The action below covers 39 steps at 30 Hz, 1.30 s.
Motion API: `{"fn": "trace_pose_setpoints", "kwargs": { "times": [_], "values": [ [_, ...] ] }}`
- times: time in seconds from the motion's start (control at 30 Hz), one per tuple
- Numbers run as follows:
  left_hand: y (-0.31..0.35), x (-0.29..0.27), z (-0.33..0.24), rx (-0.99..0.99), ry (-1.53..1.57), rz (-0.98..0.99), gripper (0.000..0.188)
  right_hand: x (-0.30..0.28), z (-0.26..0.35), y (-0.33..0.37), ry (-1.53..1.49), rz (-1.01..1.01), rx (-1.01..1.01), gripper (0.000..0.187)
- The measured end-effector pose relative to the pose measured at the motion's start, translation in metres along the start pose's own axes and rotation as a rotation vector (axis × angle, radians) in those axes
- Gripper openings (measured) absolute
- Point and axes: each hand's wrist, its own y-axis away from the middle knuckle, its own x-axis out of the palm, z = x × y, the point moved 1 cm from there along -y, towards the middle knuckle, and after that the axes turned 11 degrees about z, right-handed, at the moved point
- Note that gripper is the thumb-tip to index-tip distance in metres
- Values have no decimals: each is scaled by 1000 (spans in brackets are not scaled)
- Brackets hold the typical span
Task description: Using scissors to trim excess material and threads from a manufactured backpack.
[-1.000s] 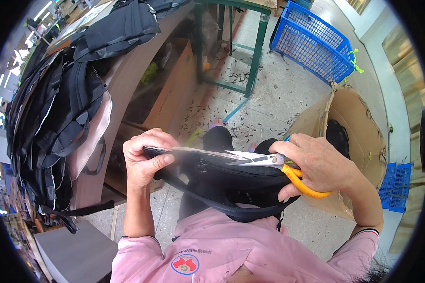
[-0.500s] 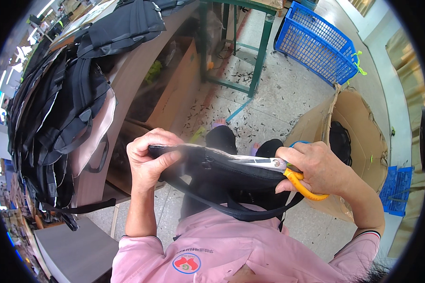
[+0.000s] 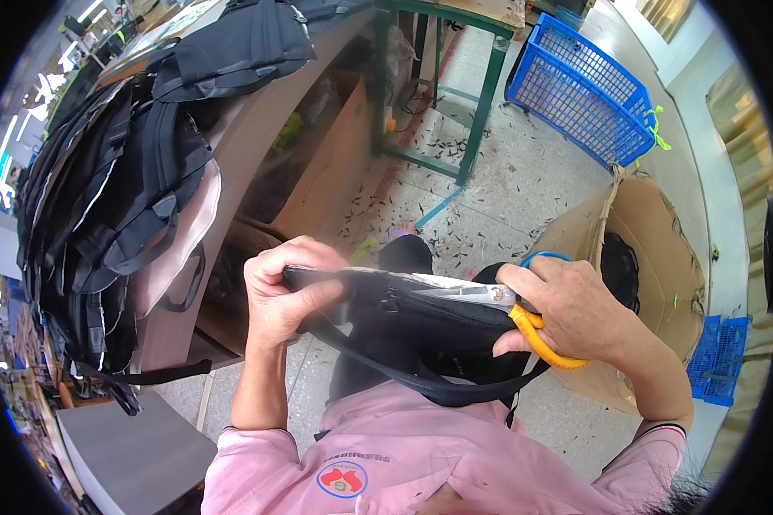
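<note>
My left hand [image 3: 294, 290] pinches the left end of a black fabric piece [image 3: 412, 322], thumb on the near side and fingers behind its edge. A long black strap [image 3: 455, 393] loops below this piece, in front of my pink shirt. My right hand [image 3: 571, 307] grips a pair of scissors [image 3: 528, 324] with orange-covered handles. Their metal blades point left and lie along the upper edge of the fabric, slightly apart. Part of the far blade is behind the pale edge, so I cannot tell whether it is cutting.
Many black strapped pieces [image 3: 137, 197] hang over the table [image 3: 232, 163] at left. A cardboard box [image 3: 661, 257] with black material stands at right, behind it a blue plastic crate [image 3: 584, 94]. A green-framed table [image 3: 481, 112] is ahead; dark scraps litter the floor [image 3: 404, 197].
The scissors and my right hand have shifted slightly left along the fabric edge, and the blades look wider apart. My left hand still holds the fabric, a little farther right in view.
</note>
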Motion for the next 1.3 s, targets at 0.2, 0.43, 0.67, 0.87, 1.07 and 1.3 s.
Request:
{"fn": "trace_pose_setpoints", "kwargs": {
  "times": [0.2,0.43,0.67,0.87,1.07,1.3],
  "values": [
    [0,1,2,-31,13,-25,23,2,-2,-1,5,51,56,64],
    [-2,-1,0,-67,38,54,21,-2,0,-10,9,-51,-27,63],
    [-3,-2,4,-168,93,24,23,7,-5,-14,-6,19,-29,59],
    [1,-6,7,-257,1,-23,38,6,-10,-17,-149,-54,-28,57],
    [10,-9,18,-316,30,-55,31,6,-16,-12,-331,-34,1,65],
    [1,4,14,-267,28,28,31,-15,-2,-31,-197,-14,-24,72]
  ]
}}
